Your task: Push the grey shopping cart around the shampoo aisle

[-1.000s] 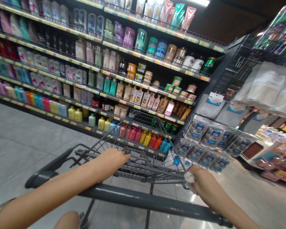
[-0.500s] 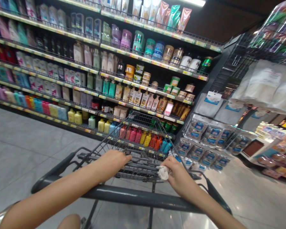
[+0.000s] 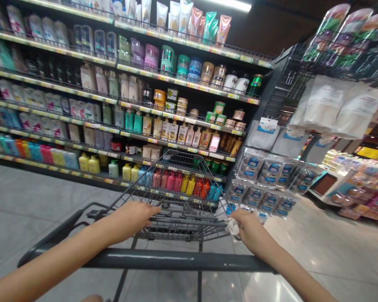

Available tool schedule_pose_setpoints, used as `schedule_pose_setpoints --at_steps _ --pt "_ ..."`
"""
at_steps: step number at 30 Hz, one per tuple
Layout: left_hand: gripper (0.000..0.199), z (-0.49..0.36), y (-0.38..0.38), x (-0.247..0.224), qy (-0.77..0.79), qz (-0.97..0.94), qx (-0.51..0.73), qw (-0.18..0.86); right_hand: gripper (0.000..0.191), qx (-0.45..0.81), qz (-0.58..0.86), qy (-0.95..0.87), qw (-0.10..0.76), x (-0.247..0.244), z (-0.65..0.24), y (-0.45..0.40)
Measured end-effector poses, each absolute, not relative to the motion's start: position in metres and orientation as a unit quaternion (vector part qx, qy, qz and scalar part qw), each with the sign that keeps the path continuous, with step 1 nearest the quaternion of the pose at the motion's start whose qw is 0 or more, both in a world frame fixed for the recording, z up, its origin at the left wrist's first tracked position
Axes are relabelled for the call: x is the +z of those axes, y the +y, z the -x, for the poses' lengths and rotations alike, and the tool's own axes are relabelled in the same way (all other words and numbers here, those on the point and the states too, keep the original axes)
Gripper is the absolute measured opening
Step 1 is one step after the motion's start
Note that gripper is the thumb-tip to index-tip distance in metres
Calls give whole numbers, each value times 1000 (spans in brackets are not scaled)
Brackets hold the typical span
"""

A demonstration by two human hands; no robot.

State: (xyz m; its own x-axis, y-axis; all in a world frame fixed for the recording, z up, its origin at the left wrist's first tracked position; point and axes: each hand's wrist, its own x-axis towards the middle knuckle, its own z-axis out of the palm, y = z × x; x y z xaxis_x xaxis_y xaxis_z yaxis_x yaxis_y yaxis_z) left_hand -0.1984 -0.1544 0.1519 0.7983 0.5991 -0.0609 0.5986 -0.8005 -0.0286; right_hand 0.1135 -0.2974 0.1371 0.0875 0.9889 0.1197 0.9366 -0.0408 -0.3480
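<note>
A dark grey shopping cart [image 3: 176, 259] stands in front of me, its wire basket pointing at the shelves. My left hand [image 3: 135, 216] is closed over the rear edge of the basket on the left, its forearm crossing above the push handle. In my right hand [image 3: 250, 228] is a crumpled white tissue [image 3: 232, 226], pinched at the fingertips. That hand rests by the right rear corner of the basket, beyond the handle. Its lower fingers are partly hidden. Wire mesh and the floor beneath show through the basket.
Shelves [image 3: 189, 79] of bottles, jars and tubes fill the view ahead. To the right hang packaged sponges [image 3: 272, 170] and white mesh items [image 3: 326, 105] on a rack end. Grey tiled floor [image 3: 318, 251] lies on both sides. A display of packaged goods [image 3: 362, 188] stands farther right.
The view has shifted slightly, with the shelves sliding left. My hands have spread apart: the left one moved left along the cart, the right one moved right with the tissue.
</note>
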Motion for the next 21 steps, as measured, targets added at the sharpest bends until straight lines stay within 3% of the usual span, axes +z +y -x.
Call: schedule_pose_setpoints --at_steps 7,16,21 --pt "20 210 -152 160 -323 945 53 9 44 114 705 -665 217 137 -101 -319" --pt "42 255 -130 142 -328 944 20 -38 35 147 667 -656 323 137 -93 -340" --pt "44 270 -134 145 -363 931 25 -30 23 174 664 -645 336 150 -89 -338"
